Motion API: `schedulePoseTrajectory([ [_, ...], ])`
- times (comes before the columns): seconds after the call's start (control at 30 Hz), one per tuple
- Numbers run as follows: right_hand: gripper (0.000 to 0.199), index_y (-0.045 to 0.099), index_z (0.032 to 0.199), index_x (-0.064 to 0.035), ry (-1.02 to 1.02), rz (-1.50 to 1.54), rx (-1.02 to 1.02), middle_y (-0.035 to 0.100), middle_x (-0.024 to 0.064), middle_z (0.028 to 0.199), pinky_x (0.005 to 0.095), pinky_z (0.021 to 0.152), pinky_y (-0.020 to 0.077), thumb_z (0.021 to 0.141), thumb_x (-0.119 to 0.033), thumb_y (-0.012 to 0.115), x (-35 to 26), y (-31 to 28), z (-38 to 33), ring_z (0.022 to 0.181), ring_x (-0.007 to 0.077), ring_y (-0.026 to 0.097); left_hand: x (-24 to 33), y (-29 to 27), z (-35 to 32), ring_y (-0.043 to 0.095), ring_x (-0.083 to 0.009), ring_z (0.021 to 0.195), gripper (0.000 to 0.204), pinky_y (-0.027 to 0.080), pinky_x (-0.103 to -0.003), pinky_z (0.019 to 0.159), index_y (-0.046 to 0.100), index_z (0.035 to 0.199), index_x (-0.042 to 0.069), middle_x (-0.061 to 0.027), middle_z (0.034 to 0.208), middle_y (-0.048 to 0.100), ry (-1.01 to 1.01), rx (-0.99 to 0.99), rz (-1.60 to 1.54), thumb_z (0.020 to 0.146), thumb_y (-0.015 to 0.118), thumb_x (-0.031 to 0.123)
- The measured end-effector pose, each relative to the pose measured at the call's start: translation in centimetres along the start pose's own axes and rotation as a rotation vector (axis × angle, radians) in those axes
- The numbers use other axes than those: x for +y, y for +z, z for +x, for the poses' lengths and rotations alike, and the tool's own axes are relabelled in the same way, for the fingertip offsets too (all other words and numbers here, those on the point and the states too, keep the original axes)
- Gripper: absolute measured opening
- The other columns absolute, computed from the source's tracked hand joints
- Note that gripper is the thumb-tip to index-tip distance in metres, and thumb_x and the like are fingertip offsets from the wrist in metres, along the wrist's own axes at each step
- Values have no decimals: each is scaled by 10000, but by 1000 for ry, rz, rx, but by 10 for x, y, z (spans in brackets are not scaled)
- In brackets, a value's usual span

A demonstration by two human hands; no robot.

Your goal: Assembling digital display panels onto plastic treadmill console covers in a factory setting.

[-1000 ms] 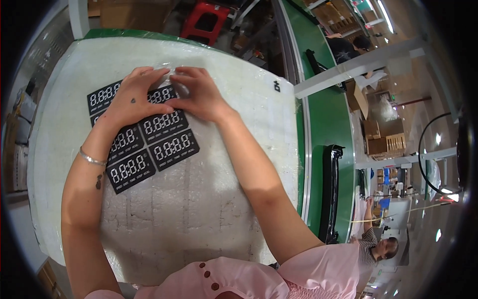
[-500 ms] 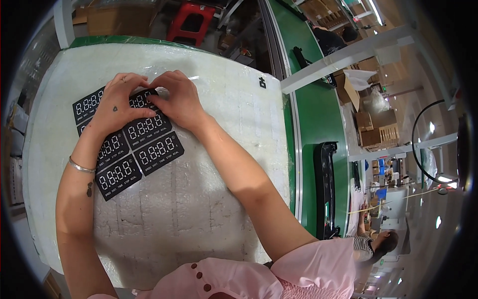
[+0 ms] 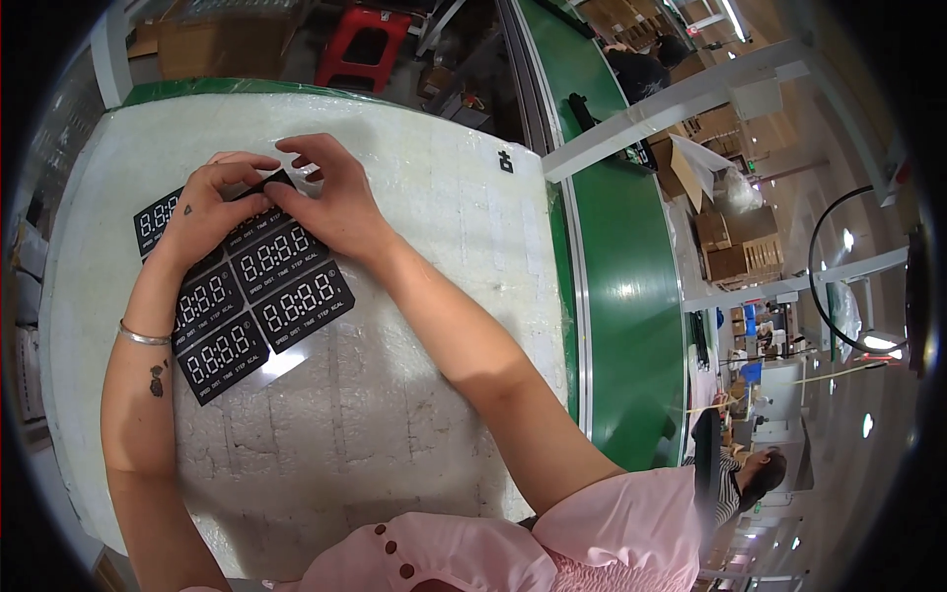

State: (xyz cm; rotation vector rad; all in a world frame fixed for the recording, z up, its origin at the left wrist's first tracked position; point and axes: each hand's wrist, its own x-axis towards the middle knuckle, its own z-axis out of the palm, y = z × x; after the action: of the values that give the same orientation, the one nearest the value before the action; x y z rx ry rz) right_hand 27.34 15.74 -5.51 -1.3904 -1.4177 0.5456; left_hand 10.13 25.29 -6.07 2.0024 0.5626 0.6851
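Observation:
Several black display panels with white digit segments lie in two slanted columns on the white wrapped tabletop; among them are a lower right panel (image 3: 306,304) and a lower left panel (image 3: 219,363). At the far end of the group, my left hand (image 3: 207,212) is curled over the top panel (image 3: 258,223), its thumb along the face and its fingers at the far edge. My right hand (image 3: 335,202) is beside it, thumb touching that panel near the left thumb. Its index finger is lifted and apart from the thumb. The hands hide parts of the upper panels.
The white tabletop (image 3: 424,326) has a wrinkled clear covering. On the right runs a green conveyor (image 3: 626,266) with dark parts, past a white post (image 3: 681,109). A red stool (image 3: 363,49) and cardboard boxes stand beyond the far edge. Other people are farther off to the right.
My right hand's fingers have lifted and spread away from the left fingers. The long dark part on the conveyor has moved toward the lower edge. The view has shifted slightly.

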Motion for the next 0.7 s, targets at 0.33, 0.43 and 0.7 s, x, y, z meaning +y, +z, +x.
schedulePoseTrajectory([
  [0.33, 499, 637, 1197, -8, 104, 5, -220, 577, 129, 1253, 325, 928, 452, 778, -257, 746, 4, -3, 3, 1129, 225, 561, -11, -1, -1, 547, -217, 1154, 197, 442, -332, 975, 688, 948, -22, -89, 1162, 663, 30, 21, 28, 790, 720, 92],
  [0.43, 560, 591, 1267, -10, -93, -135, -223, 517, 167, 1352, 379, 1035, 405, 787, -261, 734, 6, 5, -1, 1249, 291, 492, -11, 1, -1, 581, -221, 1096, 207, 466, -334, 933, 703, 964, -4, -96, 1107, 673, 10, 60, 29, 800, 717, 122],
  [0.7, 593, 541, 1331, -6, 28, 59, -374, 405, 189, 1466, 385, 1114, 325, 800, -213, 705, 3, -4, 1, 1353, 298, 396, -3, 6, 1, 625, -242, 1003, 231, 480, -334, 892, 727, 926, 20, -113, 1006, 697, -15, 74, 51, 814, 718, 222],
])
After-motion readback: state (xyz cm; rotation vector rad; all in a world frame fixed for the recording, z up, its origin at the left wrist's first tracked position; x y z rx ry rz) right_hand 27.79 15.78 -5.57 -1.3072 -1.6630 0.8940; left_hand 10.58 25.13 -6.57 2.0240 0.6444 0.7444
